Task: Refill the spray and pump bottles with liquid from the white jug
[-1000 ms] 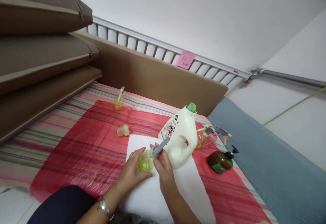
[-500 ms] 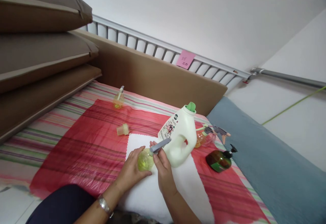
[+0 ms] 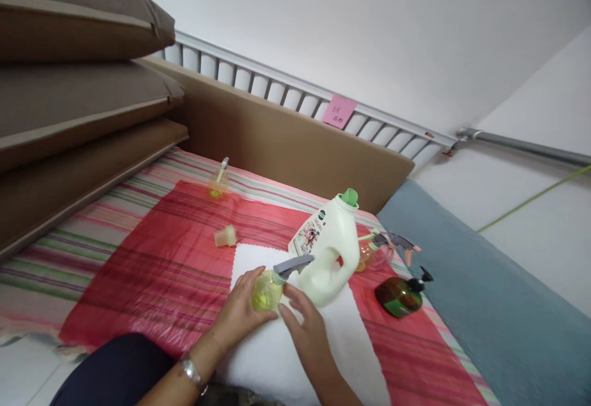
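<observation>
My left hand [image 3: 247, 298] is wrapped round a small clear spray bottle [image 3: 266, 292] of yellow-green liquid, its grey trigger head on top pointing right. My right hand [image 3: 305, 320] is close against the bottle's right side, thumb and fingers apart; I cannot tell whether the fingertips touch it. Just behind stands a large white detergent jug [image 3: 330, 246] with a handle, a flowered label and a green spout at its open mouth. A translucent cap [image 3: 226, 236] lies left of the jug. Under both hands is a white cloth [image 3: 268, 363].
Another spray bottle [image 3: 218, 179] stands at the back left. More spray bottles [image 3: 369, 253] are grouped right of the jug, near a dark green pump bottle [image 3: 399, 296] lying tilted. A red sheet [image 3: 152, 258] covers the striped cloth. Brown cushions [image 3: 83, 92] are stacked at left.
My right hand has let go of the trigger head and moved down beside the bottle. My left hand still holds the bottle. The view has shifted slightly.
</observation>
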`<action>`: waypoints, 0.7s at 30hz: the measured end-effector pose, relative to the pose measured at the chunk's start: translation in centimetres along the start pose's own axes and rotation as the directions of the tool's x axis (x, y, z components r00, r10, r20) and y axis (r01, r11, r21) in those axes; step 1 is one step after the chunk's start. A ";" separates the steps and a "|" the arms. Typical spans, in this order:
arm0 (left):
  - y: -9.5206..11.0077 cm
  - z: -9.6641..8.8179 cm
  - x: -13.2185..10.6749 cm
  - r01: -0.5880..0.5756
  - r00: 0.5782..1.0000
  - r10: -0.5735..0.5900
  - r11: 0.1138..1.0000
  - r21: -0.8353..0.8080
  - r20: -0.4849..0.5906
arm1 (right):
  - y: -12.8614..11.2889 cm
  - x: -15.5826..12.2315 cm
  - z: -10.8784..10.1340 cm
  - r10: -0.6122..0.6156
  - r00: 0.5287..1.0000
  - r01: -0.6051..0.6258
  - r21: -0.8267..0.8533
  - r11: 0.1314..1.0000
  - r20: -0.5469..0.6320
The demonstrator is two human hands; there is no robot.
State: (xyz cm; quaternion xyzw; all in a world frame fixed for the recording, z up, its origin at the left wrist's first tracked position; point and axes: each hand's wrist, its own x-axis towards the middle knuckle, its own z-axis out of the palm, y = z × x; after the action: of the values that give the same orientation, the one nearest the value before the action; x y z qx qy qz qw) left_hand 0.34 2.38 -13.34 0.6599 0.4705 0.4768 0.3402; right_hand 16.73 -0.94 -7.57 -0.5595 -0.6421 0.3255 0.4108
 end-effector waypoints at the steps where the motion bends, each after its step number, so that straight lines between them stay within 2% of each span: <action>1: 0.0 0.0 0.0 0.006 1.000 -0.006 1.000 -0.004 0.005 | -0.5 -0.4 -1.3 -0.046 0.999 0.045 -0.074 0.996 -0.013; 2: 0.1 0.0 0.0 0.012 1.000 -0.012 1.000 -0.004 0.014 | -1.3 -0.6 -2.8 -0.135 0.990 0.129 -0.140 0.982 -0.031; 4: 0.0 0.0 0.0 0.019 0.999 -0.019 1.000 -0.001 0.026 | -3.4 -0.1 -5.4 -0.369 0.929 0.347 -0.264 0.900 -0.037; 6: -0.1 0.0 0.0 0.014 1.000 -0.014 1.000 -0.001 0.022 | -5.8 1.5 -7.0 -0.515 0.854 0.502 -0.388 0.773 0.079; 7: -0.2 0.0 0.0 0.009 1.000 -0.009 1.000 -0.002 0.015 | -7.0 2.5 -7.4 -0.530 0.829 0.550 -0.426 0.718 0.176; 11: -0.7 0.1 -0.1 -0.023 1.000 0.023 1.000 -0.021 -0.002 | -10.0 6.9 -6.6 -0.383 0.745 0.650 -0.462 0.604 0.547; 13: -0.7 0.1 -0.1 -0.027 1.000 0.027 0.999 -0.033 -0.004 | -10.8 8.2 -5.5 -0.295 0.695 0.683 -0.474 0.556 0.656; 16: -0.4 0.0 -0.1 0.004 1.000 -0.004 1.000 -0.016 0.013 | -11.7 9.0 -3.9 -0.198 0.637 0.729 -0.498 0.470 0.745; 18: -0.1 0.0 0.0 0.024 0.999 -0.025 1.000 0.006 0.029 | -12.3 9.1 -3.1 -0.118 0.639 0.725 -0.544 0.423 0.760; 21: 0.2 -0.1 0.1 0.020 0.999 -0.020 1.000 0.016 0.040 | -13.3 9.4 -2.1 0.041 0.713 0.634 -0.669 0.388 0.699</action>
State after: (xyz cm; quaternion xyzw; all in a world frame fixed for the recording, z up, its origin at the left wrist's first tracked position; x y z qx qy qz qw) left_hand 0.34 2.41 -13.08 0.6672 0.4740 0.4565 0.3491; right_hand 12.29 6.05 6.61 -0.4120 -0.9029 0.0193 -0.1213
